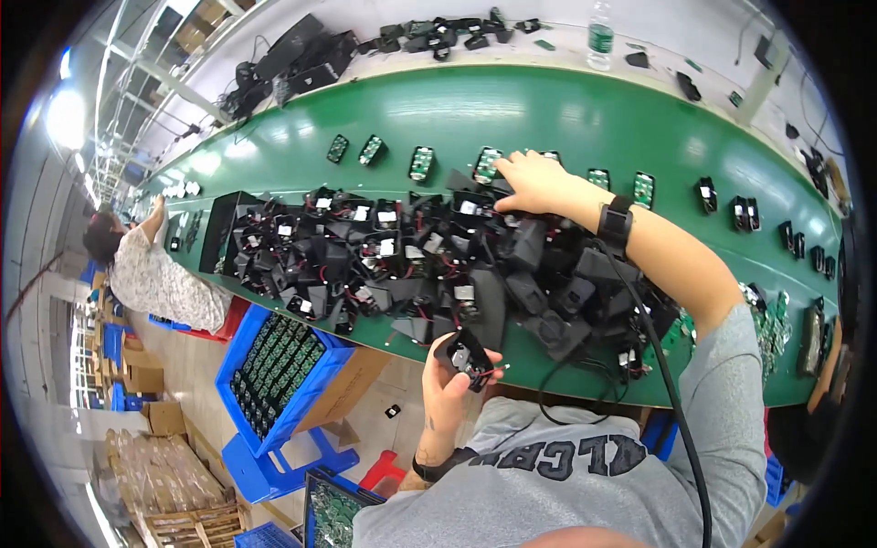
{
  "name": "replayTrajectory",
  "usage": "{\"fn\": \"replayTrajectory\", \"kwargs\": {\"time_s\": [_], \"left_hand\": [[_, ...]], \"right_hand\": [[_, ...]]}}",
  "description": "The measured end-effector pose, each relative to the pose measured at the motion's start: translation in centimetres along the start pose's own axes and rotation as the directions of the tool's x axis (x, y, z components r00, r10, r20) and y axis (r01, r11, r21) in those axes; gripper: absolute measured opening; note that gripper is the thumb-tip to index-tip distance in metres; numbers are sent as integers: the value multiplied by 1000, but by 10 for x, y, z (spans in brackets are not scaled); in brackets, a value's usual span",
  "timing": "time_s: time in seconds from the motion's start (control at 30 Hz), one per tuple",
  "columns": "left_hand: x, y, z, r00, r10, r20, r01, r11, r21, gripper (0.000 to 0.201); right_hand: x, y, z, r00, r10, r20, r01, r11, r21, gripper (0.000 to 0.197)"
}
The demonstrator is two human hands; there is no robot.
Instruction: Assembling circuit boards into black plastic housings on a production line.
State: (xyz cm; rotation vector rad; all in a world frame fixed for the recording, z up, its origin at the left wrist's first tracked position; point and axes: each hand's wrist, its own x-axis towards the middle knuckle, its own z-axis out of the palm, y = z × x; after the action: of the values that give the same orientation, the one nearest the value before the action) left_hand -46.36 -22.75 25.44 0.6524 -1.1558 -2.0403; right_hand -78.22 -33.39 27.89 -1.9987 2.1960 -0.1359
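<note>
My left hand [446, 395] is closed around a small black plastic housing [464, 358], held near the table's front edge. The housing's open side shows a light-coloured part and thin red wires. My right hand [539, 185] stretches across the pile to the far side, its thumb apart from its fingers. Its fingertips are at the edge of a black case with a green circuit board [487, 165]; I cannot tell if they press on it. Under and before that hand spreads a heap of black plastic housings [525, 247] with red wires.
More board-filled cases [422, 163] stand in a row on the green table [438, 105]. A blue crate [251, 379] of boards stands at left, above a blue stool [265, 466]. A black cable [671, 393] crosses my right side. Another person [160, 274] sits farther left.
</note>
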Motion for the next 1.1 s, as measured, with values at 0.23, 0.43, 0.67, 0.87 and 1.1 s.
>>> {"fn": "replayTrajectory", "kwargs": {"time_s": [0.23,0.43,0.67,0.87,1.1], "left_hand": [[18,13,-32,996,3,-84,1,999,41,66],[30,23,-25,999,28,-41,-24,995,95,66],[34,38,-34,975,198,-100,-186,975,122,63],[51,70,-10,939,334,-82,-291,899,329,59],[90,123,9,871,478,118,-487,803,344,62]], "right_hand": [[16,12,10,986,111,124,-115,993,24,64],[17,7,13,993,84,78,-83,996,-14,62],[8,25,6,995,-71,-71,80,987,139,44],[-39,43,-39,969,-81,-233,163,919,359,53],[-218,89,-77,901,60,-429,99,936,338,50]]}}
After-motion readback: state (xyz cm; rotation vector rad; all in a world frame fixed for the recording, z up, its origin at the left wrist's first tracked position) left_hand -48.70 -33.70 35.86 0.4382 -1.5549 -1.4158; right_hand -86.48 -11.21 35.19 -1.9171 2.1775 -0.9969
